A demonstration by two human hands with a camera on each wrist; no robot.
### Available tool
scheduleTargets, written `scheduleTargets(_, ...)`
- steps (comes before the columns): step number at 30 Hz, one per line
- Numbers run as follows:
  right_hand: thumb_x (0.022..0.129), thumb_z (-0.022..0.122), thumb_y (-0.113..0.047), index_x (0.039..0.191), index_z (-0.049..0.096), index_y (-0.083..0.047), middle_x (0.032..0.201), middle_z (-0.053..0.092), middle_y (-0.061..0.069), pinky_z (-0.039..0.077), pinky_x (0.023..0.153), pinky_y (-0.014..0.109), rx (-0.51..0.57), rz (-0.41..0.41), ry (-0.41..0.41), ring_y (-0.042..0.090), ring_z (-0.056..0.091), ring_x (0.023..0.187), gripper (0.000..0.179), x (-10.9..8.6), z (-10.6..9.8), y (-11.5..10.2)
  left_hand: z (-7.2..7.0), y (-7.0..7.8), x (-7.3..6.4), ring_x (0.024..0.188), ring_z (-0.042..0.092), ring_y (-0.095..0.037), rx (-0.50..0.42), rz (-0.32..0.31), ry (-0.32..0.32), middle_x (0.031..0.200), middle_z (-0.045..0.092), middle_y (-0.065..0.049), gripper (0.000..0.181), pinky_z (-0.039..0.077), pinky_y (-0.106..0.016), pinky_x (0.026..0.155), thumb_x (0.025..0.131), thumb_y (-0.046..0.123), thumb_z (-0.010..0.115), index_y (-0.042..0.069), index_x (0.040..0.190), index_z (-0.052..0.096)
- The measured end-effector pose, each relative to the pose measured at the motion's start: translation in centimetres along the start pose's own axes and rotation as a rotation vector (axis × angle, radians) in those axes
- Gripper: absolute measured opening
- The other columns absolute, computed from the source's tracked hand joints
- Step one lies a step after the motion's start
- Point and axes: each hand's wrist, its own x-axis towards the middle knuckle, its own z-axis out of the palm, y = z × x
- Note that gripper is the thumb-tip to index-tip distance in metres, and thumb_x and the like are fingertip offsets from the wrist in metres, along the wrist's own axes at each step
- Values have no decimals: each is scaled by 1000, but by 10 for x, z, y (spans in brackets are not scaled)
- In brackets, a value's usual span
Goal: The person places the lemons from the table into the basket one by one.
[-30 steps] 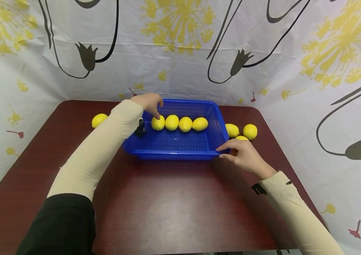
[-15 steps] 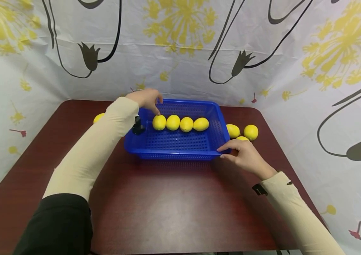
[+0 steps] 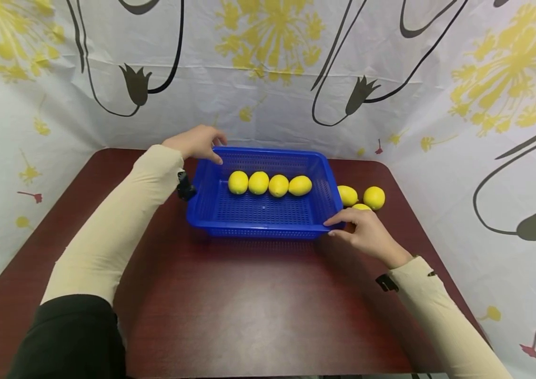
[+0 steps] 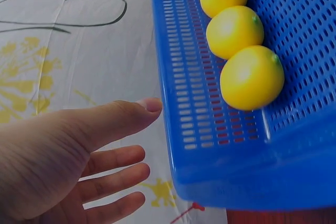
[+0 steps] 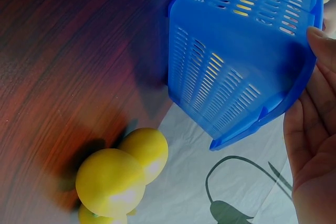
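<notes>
White sheeting (image 3: 201,100) printed with yellow dandelions (image 3: 274,39) and grey tulips (image 3: 136,85) walls three sides of a reddish-brown wood-grain table (image 3: 258,310).

The basket (image 3: 258,227) stands on the table (image 3: 249,305). In the basket, four lemons (image 3: 259,183) lie in a left-to-right row, nearer its back wall than its front. Three more lemons (image 3: 374,198) sit right of it. The left hand (image 3: 196,143) is by its back left corner, the right hand (image 3: 367,234) on its front right corner. A sheet (image 3: 277,105) hangs behind it.
</notes>
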Motion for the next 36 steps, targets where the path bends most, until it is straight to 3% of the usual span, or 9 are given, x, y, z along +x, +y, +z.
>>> scheduleTargets(10, 81, 84, -4, 102, 80, -15, 95, 73, -8, 44, 56, 24, -6, 17, 3, 11, 49, 64, 24, 0, 0, 0, 1, -33, -22, 118, 56, -44, -44, -1, 92, 127, 60, -29, 53, 44, -53, 102, 86, 12, 80, -7, 130, 58)
scheduleTargets(18, 81, 84, -4, 102, 80, -15, 94, 73, -7, 44, 55, 25, 1, 24, 5, 15, 50, 62, 24, -1, 0, 0, 9, -62, -42, 122, 52, -46, -97, -70, 97, 130, 57, -31, 55, 42, -56, 103, 89, 14, 77, -8, 134, 55)
scheduleTargets(26, 81, 84, -4, 103, 80, -15, 96, 74, -6, 44, 58, 25, -3, 19, 10, 19, 53, 69, 24, -2, 1, 1, 21, -82, -65, 119, 52, -46, -147, -126, 107, 128, 57, -32, 53, 41, -57, 103, 89, 14, 77, -10, 131, 56)
scheduleTargets(36, 82, 84, -5, 103, 80, -16, 95, 73, -7, 44, 58, 25, -5, 33, 4, 20, 53, 69, 24, -1, 1, -1, 40, -110, -81, 125, 47, -49, -144, -177, 104, 133, 52, -35, 57, 39, -61, 104, 88, 13, 77, -11, 134, 53)
